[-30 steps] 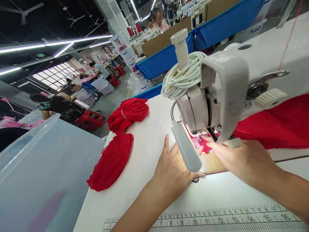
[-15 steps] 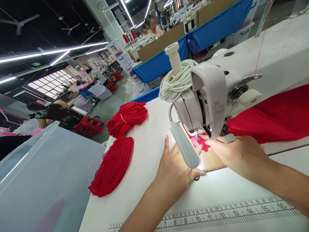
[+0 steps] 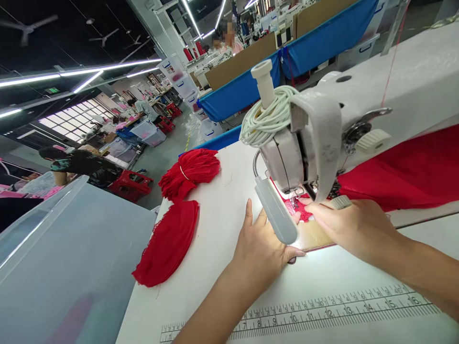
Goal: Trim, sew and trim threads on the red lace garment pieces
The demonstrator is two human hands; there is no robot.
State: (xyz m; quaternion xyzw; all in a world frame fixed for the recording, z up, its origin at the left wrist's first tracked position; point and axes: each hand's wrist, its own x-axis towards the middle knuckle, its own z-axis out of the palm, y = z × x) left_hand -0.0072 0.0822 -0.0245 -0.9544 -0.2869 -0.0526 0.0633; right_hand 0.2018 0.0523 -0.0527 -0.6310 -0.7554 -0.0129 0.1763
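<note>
In the head view, a white sewing machine [image 3: 317,138] stands over a small piece of red fabric [image 3: 305,213] under its lit needle area. My left hand [image 3: 258,244] lies flat on the machine bed with fingers spread, left of the needle. A grey lamp [image 3: 277,211] hides some of its fingertips, which reach the fabric edge. My right hand [image 3: 353,223] is closed at the fabric's right side, fingers bent and pressed together by the presser foot. Its fingertips are partly behind the machine head. A larger red cloth [image 3: 405,169] lies behind the right hand, under the machine arm.
A tied bundle of red cloth [image 3: 193,169] and a curved stack of red pieces [image 3: 167,243] lie on the white table [image 3: 215,229]. A ruler strip [image 3: 315,313] runs along the front. A translucent plastic bin [image 3: 79,239] stands left. Other people sit at workstations beyond.
The camera view has shifted slightly, so the machine appears a little further right. Both hands keep nearly the same place at the fabric.
</note>
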